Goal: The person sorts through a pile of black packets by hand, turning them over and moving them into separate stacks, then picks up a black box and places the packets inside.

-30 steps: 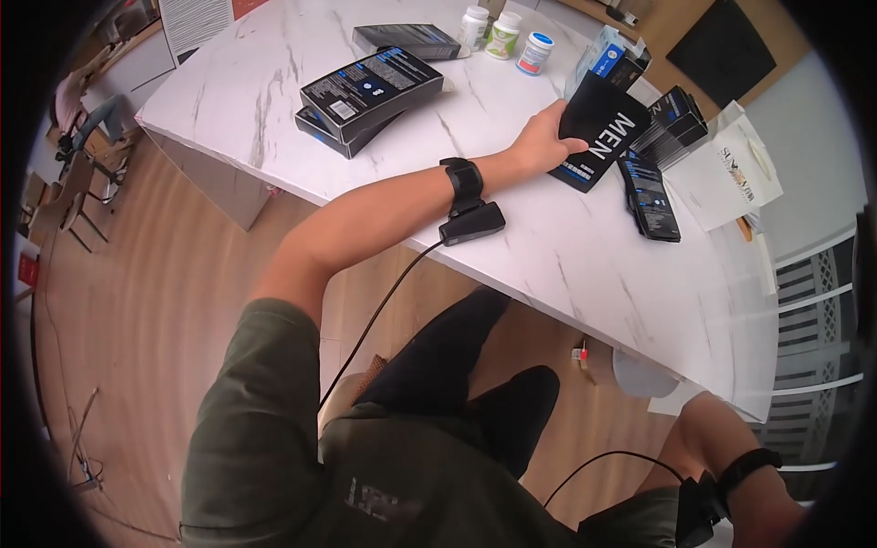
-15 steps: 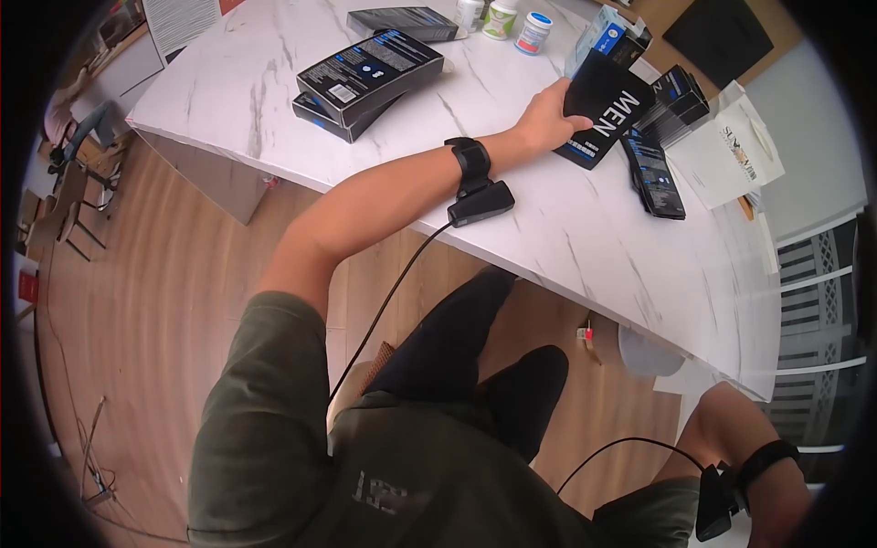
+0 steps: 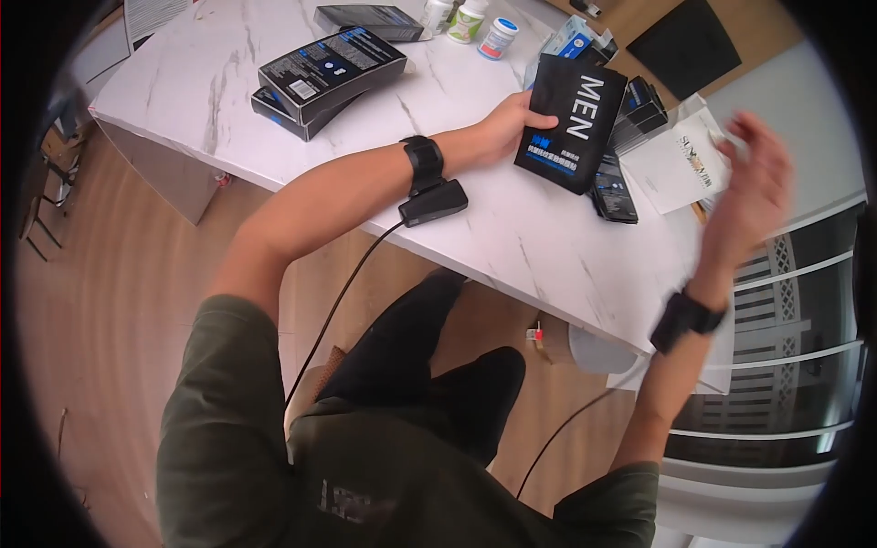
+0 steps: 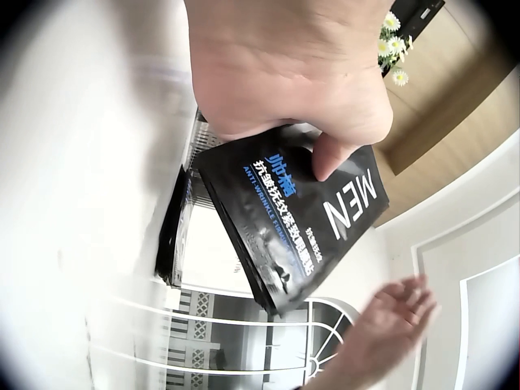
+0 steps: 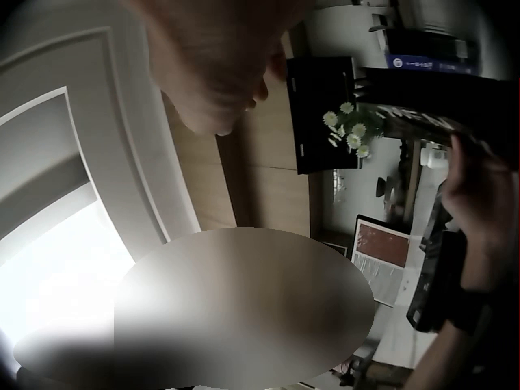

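Note:
My left hand [image 3: 507,128] grips a small stack of black foil sachets [image 3: 574,128] by one edge, with the thumb across the front. White "MEN" lettering and blue print face up; several layered edges show in the left wrist view. My right hand [image 3: 751,187] is raised to the right of the sachets, blurred, fingers loosely spread and holding nothing. More black sachets [image 3: 614,190] lie on the table just behind the held stack. A black box [image 3: 642,108] stands beyond them, partly hidden by the stack.
Black printed boxes [image 3: 333,68] are piled on the marble-patterned table [image 3: 438,100] at left. Several bottles [image 3: 498,38] and a blue-and-white box [image 3: 568,38] stand at the back. A white paper bag [image 3: 685,160] lies at right. Cables run from both wrist cameras.
My right hand has come up from the lower right to beside the table's right side. The held sachets have turned to show more of their front. The head view has shifted.

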A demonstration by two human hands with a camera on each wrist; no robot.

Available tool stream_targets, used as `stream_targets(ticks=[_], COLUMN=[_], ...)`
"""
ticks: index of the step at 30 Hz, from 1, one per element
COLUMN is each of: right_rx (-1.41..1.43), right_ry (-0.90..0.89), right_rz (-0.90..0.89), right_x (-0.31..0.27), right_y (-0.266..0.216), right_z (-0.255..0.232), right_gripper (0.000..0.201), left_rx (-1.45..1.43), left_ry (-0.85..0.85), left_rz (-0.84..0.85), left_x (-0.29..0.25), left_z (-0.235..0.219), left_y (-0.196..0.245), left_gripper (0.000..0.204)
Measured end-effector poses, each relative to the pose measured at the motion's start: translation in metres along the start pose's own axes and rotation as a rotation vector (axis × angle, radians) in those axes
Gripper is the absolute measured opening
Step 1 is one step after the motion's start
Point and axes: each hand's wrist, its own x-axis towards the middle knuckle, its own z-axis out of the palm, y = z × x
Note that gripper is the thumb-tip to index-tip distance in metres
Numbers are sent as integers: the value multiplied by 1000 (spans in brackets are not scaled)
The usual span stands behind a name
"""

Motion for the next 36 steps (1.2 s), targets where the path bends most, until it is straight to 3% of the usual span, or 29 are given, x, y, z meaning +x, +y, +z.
stream_targets(ticks=[2,5,7,10,12,15,18,19,21,24,28,31,32,35,36], right_rx=[241,508,799,971,1189,1346,1113,1037,840,643,428,285,117,-139,-140], right_ry=[77,-21,-200,-347,-381,-417,-280,-242,-101,46,49,-50,-109,76,136], right_rz=[264,736,814,988,993,729,797,802,767,703,690,619,566,253,189], right_x=[-12,-49,-66,-80,-76,-81,-69,-62,-53,-52,-54,-56,-52,-32,-17], right_y=[56,115,132,146,125,158,152,149,140,155,152,145,140,138,112], right_z=[28,51,68,87,100,98,91,87,86,75,64,67,63,42,28], right_gripper=[19,31,41,48,49,47,42,39,36,38,40,38,36,33,29], left_rx=[-130,-269,-339,-427,-493,-547,-358,-383,-401,-411,155,182,190,154,176], left_ry=[-76,-89,-97,-167,-251,-473,-71,-51,-56,-167,-134,-73,-30,4,51], left_rz=[-35,-95,-152,-189,-199,-235,-191,-356,-267,-272,-184,-204,-185,-117,-95], left_x=[1,-7,-9,-4,-2,-2,-12,-3,-12,-7,-12,-10,-9,-4,-6], left_z=[-5,3,3,-7,-12,-11,10,-6,7,3,17,11,10,7,10], left_y=[0,8,12,3,-3,-3,5,-3,5,8,6,-7,-7,-6,-1], left_gripper=[43,43,42,39,38,37,37,42,48,53,52,49,45,39,37])
